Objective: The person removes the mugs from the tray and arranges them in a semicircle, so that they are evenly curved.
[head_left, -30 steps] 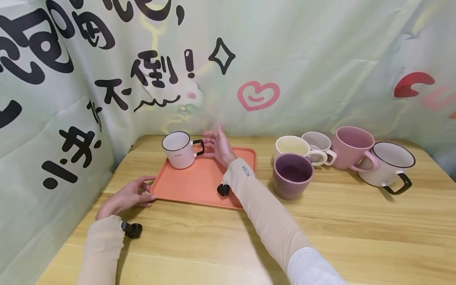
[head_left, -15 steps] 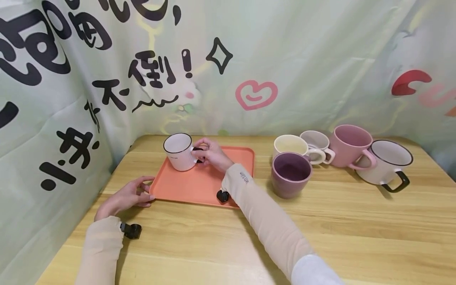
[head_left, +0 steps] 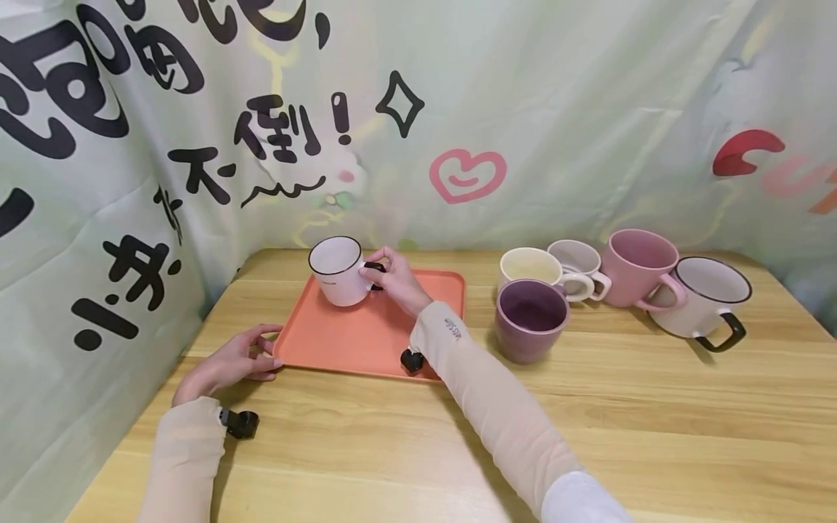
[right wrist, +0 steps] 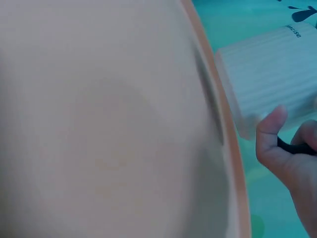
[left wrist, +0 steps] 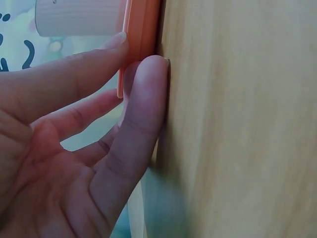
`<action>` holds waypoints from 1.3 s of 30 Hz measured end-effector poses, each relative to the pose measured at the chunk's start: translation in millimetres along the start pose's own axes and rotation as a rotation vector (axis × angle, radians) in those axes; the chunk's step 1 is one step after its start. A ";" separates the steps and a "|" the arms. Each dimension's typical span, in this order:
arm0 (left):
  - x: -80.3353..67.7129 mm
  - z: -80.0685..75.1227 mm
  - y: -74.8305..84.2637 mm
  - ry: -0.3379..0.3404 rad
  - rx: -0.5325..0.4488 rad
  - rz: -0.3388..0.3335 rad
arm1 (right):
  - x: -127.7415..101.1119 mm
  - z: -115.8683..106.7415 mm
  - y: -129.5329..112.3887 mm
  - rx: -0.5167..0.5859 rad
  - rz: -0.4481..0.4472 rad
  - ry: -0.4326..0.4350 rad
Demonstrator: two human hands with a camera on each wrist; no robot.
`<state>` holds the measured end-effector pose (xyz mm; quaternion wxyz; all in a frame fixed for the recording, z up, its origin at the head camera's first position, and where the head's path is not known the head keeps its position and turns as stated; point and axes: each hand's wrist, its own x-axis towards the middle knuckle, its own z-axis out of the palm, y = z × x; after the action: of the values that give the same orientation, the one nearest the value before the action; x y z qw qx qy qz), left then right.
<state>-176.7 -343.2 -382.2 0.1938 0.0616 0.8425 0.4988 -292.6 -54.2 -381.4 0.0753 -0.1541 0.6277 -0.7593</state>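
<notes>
The right hand (head_left: 395, 280) has its fingers curled round the black handle of a small white ceramic mug with a black rim (head_left: 338, 270), which is tilted, its mouth turned toward the left edge of the flat orange plastic tray (head_left: 366, 338), over the tray's far left corner. From the right wrist, the thumb lies against the mug's ribbed white wall (right wrist: 270, 82) and the fingers close on a thin strip of black handle; whether the mug's base touches the tray cannot be told from any view.

The left hand (head_left: 229, 361) rests on the light wooden counter (head_left: 588, 407) at the tray's near left corner, fingers loosely spread and only slightly bent. In the left wrist view two fingertips (left wrist: 148, 74) press against the tray's raised rim (left wrist: 141, 34); they do not wrap round it.

To the right of the tray, on the counter, stand a purple mug (head_left: 530, 319), a cream mug (head_left: 531, 267), a pale grey mug (head_left: 577, 263), a pink mug (head_left: 637, 265) and a large white mug with a black handle (head_left: 708, 299), close together.

The right wrist view is mostly blurred tray surface. The right forearm covers part of the tray's near right edge.
</notes>
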 end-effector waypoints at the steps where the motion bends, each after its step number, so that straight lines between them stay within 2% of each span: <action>1: 0.1 -0.2 0.1 -0.001 0.000 0.002 | -0.3 -0.7 -1.5 -0.002 -0.015 0.010; 7: 0.7 -0.4 1.0 -0.003 -0.005 0.008 | -5.1 -5.6 -11.5 -0.018 -0.047 0.042; 23: -0.3 -2.4 -0.6 -0.003 -0.028 0.025 | -24.1 -3.9 -54.5 0.031 -0.066 0.104; 35: 0.2 -0.3 -2.3 -0.009 -0.015 0.031 | -38.0 -11.4 -72.0 0.043 -0.095 0.288; 39: -0.1 -0.8 -2.8 -0.007 -0.008 0.028 | -43.0 -16.7 -79.8 0.076 -0.102 0.308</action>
<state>-176.7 -345.2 -384.2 0.1901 0.0743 0.8390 0.5044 -251.3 -9.4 -312.3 -0.0545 -0.0647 0.5940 -0.8000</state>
